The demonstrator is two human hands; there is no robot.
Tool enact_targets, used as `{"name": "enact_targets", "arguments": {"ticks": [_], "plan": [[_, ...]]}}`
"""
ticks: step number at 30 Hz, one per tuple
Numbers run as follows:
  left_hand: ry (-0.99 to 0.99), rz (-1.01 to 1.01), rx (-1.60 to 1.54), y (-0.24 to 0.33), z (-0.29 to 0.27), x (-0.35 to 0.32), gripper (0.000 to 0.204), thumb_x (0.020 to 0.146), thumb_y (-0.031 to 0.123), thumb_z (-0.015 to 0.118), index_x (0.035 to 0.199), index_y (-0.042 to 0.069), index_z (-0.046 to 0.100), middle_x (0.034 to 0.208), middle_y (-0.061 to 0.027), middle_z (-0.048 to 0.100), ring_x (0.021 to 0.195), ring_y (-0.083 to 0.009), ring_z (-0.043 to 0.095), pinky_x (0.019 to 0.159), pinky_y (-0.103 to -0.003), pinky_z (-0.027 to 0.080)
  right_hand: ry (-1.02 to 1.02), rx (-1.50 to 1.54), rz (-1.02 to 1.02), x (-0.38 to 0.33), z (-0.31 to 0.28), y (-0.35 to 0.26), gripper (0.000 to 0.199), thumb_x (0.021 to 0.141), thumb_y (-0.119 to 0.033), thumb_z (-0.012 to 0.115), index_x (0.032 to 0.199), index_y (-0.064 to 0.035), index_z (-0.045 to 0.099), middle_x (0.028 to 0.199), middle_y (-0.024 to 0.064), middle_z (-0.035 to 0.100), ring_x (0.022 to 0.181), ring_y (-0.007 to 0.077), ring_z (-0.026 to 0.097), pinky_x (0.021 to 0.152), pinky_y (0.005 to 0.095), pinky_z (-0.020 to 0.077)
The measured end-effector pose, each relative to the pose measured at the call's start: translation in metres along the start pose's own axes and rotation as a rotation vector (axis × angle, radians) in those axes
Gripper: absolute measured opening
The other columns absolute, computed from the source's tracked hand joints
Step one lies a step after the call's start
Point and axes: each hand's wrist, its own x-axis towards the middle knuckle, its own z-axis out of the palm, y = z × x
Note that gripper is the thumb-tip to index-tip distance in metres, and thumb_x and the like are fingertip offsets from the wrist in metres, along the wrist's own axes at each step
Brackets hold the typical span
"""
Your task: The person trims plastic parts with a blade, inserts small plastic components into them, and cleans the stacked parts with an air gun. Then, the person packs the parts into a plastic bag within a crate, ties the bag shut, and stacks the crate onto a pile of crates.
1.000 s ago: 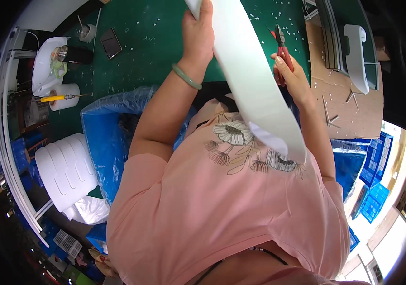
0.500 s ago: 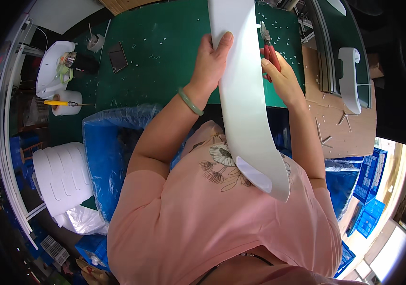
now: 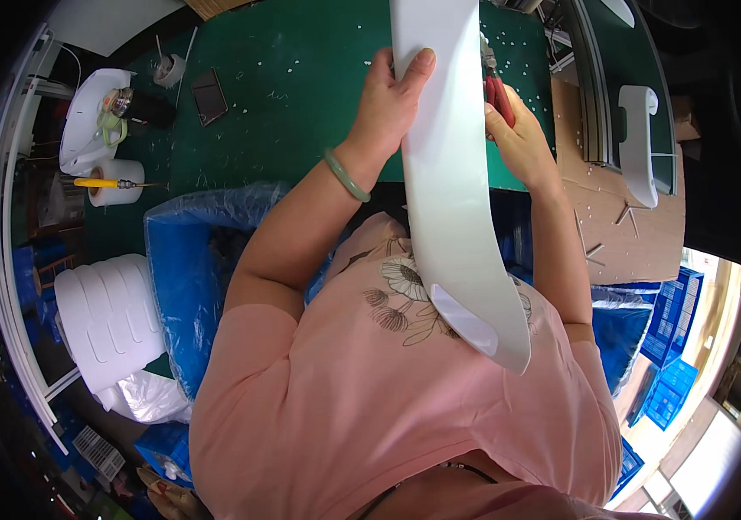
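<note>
A long, curved white plastic part (image 3: 450, 186) stands lengthwise before my chest, its lower end resting near my shirt and its top running out of the frame. My left hand (image 3: 394, 97) grips its left edge, thumb across the front face; the other fingers are hidden behind it. At the right edge, my right hand (image 3: 518, 132) is closed round the red handles of cutting pliers (image 3: 499, 94). The pliers' metal jaws point up beside the part's edge. Whether they touch it I cannot tell.
Small white scraps dot the green table (image 3: 301, 104). To the left are a dark phone (image 3: 210, 97), a black flask (image 3: 152, 107) and a yellow-handled tool (image 3: 110, 183) on a white roll. Plastic-lined blue bins (image 3: 181, 295) flank me. Another white part (image 3: 638, 143) lies right, near cardboard (image 3: 617, 234).
The white part has shifted slightly right at its top. The pliers' jaws have come closer to its edge, and the small white tab seen there before is now out of sight.
</note>
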Motion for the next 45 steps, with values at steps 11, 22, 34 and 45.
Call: {"name": "enact_targets", "arguments": {"ticks": [11,22,34,45], "plan": [[0.163,-0.145,0.54,-0.062,-0.07,0.047,0.052,0.083,0.034,0.061,0.107,-0.009,0.046,0.1,-0.0206,0.059,0.089,-0.0249,0.059,0.079,-0.035,0.048,0.187,-0.211,0.387,0.022,-0.006,0.143,0.054,0.085,-0.052,0.052,0.093,0.0009,0.058,0.074,0.0097,0.058,0.069,0.0188,0.056,0.065,0.0317,0.0451],[0.203,0.112,1.681,-0.079,-0.161,0.039,0.065,0.081,0.04,0.059,0.126,-0.003,0.037,0.122,-0.0248,0.048,0.113,-0.0372,0.048,0.094,-0.044,0.039,0.277,-1.032,0.241,0.043,-0.058,0.242,0.051,0.077,-0.039,0.063,0.118,-0.0114,0.053,0.117,0.0111,0.054,0.108,0.0291,0.052,0.089,0.0414,0.0433],[-0.229,0.342,1.194,-0.016,-0.052,-0.013,0.045,0.083,0.028,0.062,0.116,0.001,0.049,0.094,-0.0166,0.062,0.083,-0.0303,0.061,0.07,-0.037,0.047,-0.003,-0.85,0.142,0.096,-0.02,0.256,0.025,0.085,-0.019,0.056,0.102,-0.0015,0.051,0.093,0.0184,0.06,0.087,0.0316,0.062,0.073,0.0411,0.0502],[-0.085,-0.023,-0.033,0.049,-0.003,-0.028,0.035,0.097,0.031,0.041,0.103,0.001,0.056,0.093,-0.0024,0.061,0.083,-0.0061,0.054,0.072,-0.022,0.045,0.179,0.336,-0.191,-0.018,-0.009,0.004,0.032,0.095,-0.027,0.047,0.108,-0.0008,0.06,0.069,-0.0048,0.047,0.056,0.0019,0.038,0.047,0.0168,0.0287]]}}
